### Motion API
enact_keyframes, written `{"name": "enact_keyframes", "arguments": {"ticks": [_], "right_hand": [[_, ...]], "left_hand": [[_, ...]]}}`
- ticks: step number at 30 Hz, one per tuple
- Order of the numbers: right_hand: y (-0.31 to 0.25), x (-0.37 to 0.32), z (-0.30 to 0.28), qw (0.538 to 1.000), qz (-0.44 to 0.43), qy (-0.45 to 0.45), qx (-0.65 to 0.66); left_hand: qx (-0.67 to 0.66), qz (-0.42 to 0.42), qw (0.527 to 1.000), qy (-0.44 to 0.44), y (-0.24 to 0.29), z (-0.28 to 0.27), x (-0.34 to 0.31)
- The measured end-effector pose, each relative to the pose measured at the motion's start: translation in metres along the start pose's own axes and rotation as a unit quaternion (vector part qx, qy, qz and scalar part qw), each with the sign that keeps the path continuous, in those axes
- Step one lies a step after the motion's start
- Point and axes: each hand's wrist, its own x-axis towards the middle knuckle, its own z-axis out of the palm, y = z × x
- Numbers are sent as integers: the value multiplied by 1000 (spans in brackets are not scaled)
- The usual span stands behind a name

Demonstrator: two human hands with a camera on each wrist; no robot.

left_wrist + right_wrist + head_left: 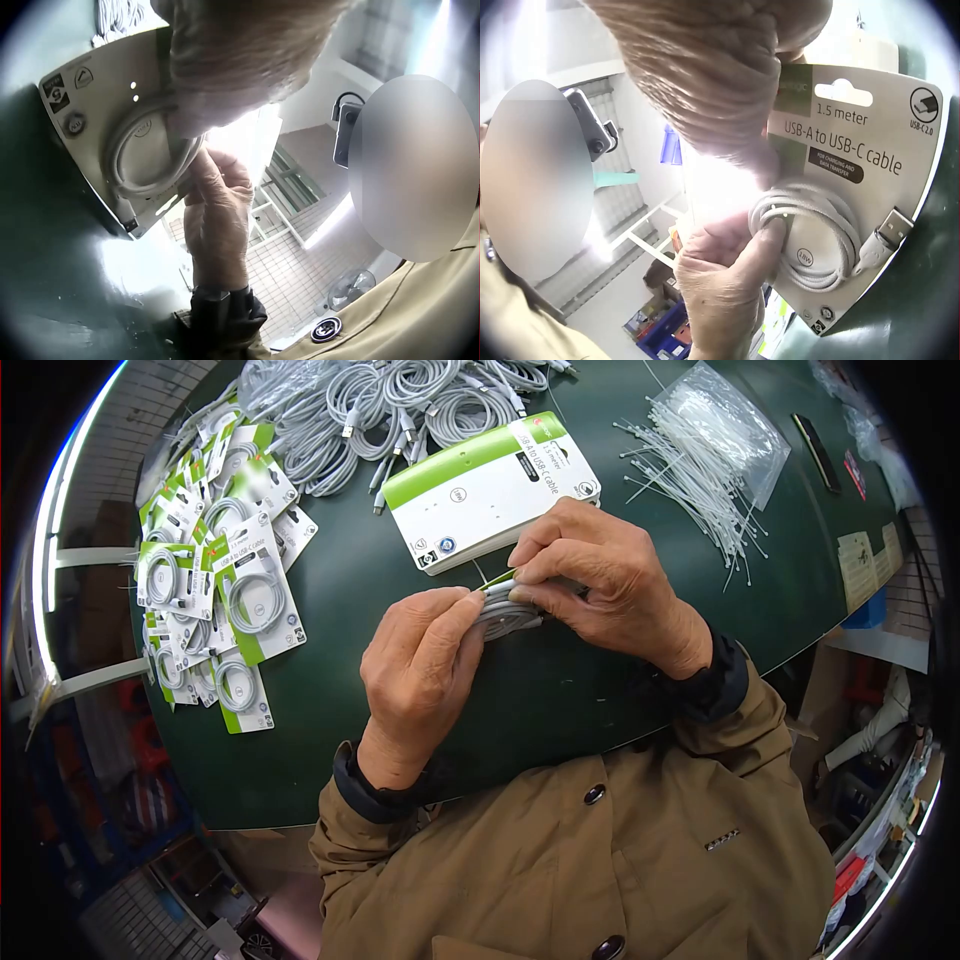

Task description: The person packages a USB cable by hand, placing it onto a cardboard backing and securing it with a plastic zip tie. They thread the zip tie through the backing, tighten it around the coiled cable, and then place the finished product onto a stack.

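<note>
Both hands hold a printed USB cable card (889, 157) with a coiled light-grey cable (844, 217) lying on its face. In the head view the card is nearly edge-on, and the coil (510, 618) shows below the fingers. My left hand (425, 655) pinches the left part; its thumb lies over the coil in the right wrist view. With thumb and fingers, my right hand (610, 580) pinches the other part. The coil's USB-A plug (895, 225) sits near the card's edge. Fingers hide where the cable meets the card between them.
A stack of green-and-white cards (480, 485) lies just beyond the hands. Finished-looking cable cards (255, 595) pile up at left, loose coiled cables (400, 400) at the back. White cable ties (690, 470) spread beside a plastic bag (745, 430) at right on the green table (300, 780).
</note>
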Motion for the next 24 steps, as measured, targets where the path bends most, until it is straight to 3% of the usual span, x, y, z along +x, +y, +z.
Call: {"name": "enact_keyframes", "arguments": {"ticks": [24], "right_hand": [[-1, 0, -9, 997, 32, -66, 16]], "left_hand": [[-2, 23, 1000, 1, -2, 4, -3]]}}
